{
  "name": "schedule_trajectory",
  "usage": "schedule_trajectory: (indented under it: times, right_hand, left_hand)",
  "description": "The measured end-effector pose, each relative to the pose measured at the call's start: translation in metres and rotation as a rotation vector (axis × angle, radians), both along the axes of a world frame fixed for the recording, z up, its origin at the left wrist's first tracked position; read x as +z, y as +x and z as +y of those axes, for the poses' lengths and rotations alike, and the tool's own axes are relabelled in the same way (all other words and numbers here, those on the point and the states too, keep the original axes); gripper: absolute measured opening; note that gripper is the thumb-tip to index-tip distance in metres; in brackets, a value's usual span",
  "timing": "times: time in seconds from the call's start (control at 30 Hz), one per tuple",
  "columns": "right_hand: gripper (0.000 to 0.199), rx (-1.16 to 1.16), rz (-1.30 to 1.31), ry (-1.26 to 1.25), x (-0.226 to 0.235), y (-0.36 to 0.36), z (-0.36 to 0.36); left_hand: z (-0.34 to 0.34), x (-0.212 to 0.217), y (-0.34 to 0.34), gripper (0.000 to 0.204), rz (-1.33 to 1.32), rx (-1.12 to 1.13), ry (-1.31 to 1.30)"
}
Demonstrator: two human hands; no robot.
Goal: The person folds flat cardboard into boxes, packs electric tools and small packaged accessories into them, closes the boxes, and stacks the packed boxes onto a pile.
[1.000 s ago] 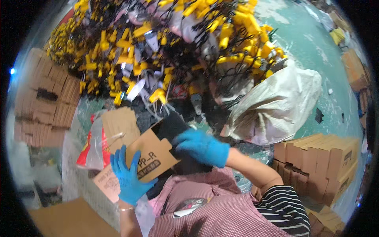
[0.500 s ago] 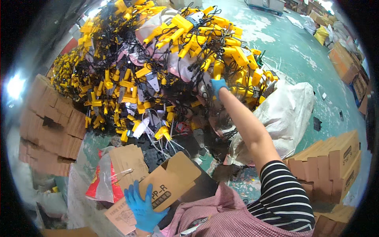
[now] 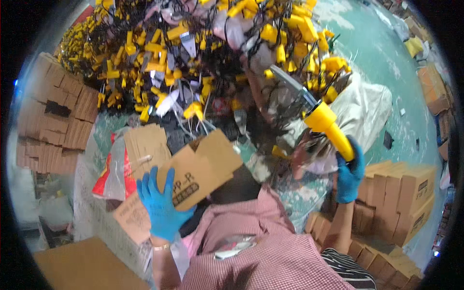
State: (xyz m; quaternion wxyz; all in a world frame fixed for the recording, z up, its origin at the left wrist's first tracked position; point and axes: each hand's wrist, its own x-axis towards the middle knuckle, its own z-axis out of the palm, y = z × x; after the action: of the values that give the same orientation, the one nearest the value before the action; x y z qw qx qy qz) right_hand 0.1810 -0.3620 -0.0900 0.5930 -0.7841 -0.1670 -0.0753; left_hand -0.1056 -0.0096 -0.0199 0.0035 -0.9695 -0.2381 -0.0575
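My left hand (image 3: pixel 163 205), in a blue glove, lies with spread fingers against a flat-sided brown cardboard box (image 3: pixel 212 162) that has dark printing and an open flap. The box slants across the front of my checked apron. At the right, my gloved right hand (image 3: pixel 350 170) is closed round the yellow handle of a pipe welder (image 3: pixel 325 118). Its flat grey metal heating plate points up and to the left. A large heap of similar yellow-handled pipe welders (image 3: pixel 193 110) with tangled black cords spreads across the far side.
Flattened cartons (image 3: pixel 151 145) and a red and clear plastic bag (image 3: pixel 116 171) lie left of the box. Stacked cardboard stands at the left (image 3: pixel 58 116) and right (image 3: pixel 396 193). A white woven sack (image 3: pixel 369 104) slumps beside the heap on the green floor.
My right hand has drawn back from the heap toward me and to the right, bringing a pipe welder out with it. My left hand stays on the box. The view has tilted downward.
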Motion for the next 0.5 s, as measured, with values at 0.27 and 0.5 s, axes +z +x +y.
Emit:
schedule_trajectory:
  times: [0.27,0.5]
  right_hand:
    - [0.046,-0.217,-0.359,0.452,0.117,-0.007,-0.015]
    - [0.030,0.033,-0.040,0.327,0.045,0.097,0.062]
  left_hand:
    - [0.008,-0.022,0.012,0.110,-0.060,-0.073,-0.074]
    - [0.001,-0.030,0.010,0.113,-0.091,-0.113,-0.070]
